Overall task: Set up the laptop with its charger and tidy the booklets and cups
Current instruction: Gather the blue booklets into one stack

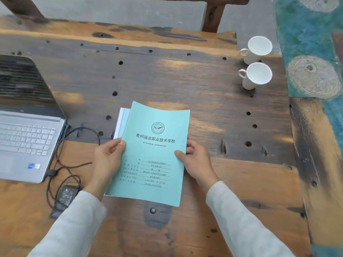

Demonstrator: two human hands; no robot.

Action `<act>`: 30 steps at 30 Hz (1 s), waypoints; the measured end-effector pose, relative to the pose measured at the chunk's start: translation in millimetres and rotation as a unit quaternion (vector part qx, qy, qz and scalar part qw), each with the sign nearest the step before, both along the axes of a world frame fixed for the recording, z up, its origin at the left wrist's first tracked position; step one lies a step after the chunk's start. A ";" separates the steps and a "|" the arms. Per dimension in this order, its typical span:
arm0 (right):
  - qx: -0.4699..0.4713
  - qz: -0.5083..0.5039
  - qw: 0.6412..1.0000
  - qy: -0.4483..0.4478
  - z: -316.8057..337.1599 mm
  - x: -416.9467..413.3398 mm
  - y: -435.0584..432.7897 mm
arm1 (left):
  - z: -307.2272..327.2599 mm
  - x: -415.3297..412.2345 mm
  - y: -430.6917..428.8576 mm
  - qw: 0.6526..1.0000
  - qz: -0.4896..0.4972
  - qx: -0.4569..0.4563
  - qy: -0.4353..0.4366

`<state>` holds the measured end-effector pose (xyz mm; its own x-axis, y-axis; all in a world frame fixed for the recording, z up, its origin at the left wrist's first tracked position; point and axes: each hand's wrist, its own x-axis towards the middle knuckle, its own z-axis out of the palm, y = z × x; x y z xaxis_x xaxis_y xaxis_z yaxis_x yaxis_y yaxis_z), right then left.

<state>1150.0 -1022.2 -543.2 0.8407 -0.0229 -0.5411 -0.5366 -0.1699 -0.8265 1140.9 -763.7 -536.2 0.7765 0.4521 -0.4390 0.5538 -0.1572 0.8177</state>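
A stack of booklets [155, 138] with a light teal cover on top is held up above the table's middle. My left hand [107, 160] grips its left edge and my right hand [194, 160] grips its right edge, thumb on the cover. Paler booklets peek out behind the top one at the upper left. An open silver laptop [24, 138] sits at the left edge. Its black charger brick [65, 196] lies beside it with the cable [74, 164] looped and plugged into the laptop's right side. Two white cups [257, 75] stand at the far right, one behind the other.
The wooden table [185, 86] is rough, dark and full of small holes. A teal patterned surface [311, 52] runs along its right side. A wooden chair frame [213, 15] stands beyond the far edge.
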 end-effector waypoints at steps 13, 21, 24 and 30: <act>-0.117 -0.024 0.992 -0.045 -7.9 -6.7 45.3 | -16.1 -1.3 43.1 0.994 -0.064 0.071 0.054; -0.279 0.078 0.955 -0.065 -17.3 -13.0 45.3 | -23.1 -4.9 44.6 0.978 -0.090 0.186 0.025; -0.271 0.056 0.959 -0.058 -18.4 -16.1 46.9 | -20.7 -7.6 42.5 0.981 -0.087 0.174 0.026; -0.228 -0.028 0.970 -0.073 -21.2 -27.8 51.3 | -22.2 -9.3 41.4 0.988 -0.067 0.131 0.038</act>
